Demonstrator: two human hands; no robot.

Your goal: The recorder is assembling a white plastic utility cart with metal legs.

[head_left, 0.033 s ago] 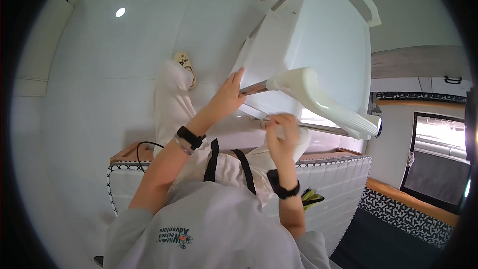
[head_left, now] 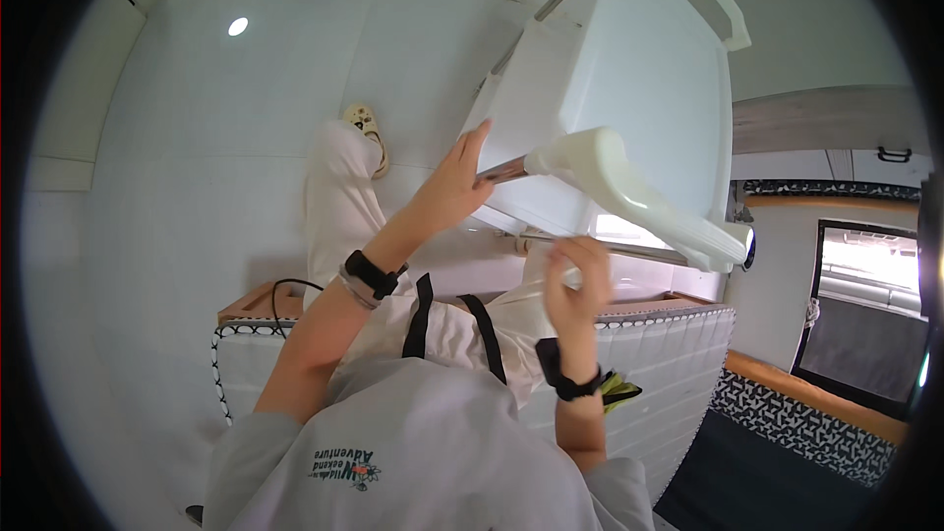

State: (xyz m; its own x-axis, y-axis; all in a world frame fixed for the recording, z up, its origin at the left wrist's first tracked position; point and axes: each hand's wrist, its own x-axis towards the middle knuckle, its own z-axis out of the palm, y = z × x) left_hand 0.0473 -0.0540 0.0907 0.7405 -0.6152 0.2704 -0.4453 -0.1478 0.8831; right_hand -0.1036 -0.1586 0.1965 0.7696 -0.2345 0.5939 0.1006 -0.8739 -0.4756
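A white tiered trolley (head_left: 644, 88) stands tilted in the view, in front of my knees. Its cream moulded handle (head_left: 629, 187) runs across the near side between two metal posts. My left hand (head_left: 452, 182) is at the end of one metal post (head_left: 506, 171), the thumb against it and the fingers stretched along the trolley's side. Lower down, my right hand (head_left: 577, 280) is close to the other metal post (head_left: 639, 253), its fingers bent and smeared by motion. Whether it touches the post or holds anything small cannot be made out.
I sit on a pale quilted bench (head_left: 659, 364) with a wooden edge. A green and black item (head_left: 618, 390) lies beside my right forearm. A black cable (head_left: 285, 285) loops by the bench's left end. Pale floor (head_left: 197, 138) spreads left; a window (head_left: 865, 315) is at right.
My right hand has shifted slightly right and toward me, away from the post's lower end. My left hand has barely moved at its post, and the trolley stays in place.
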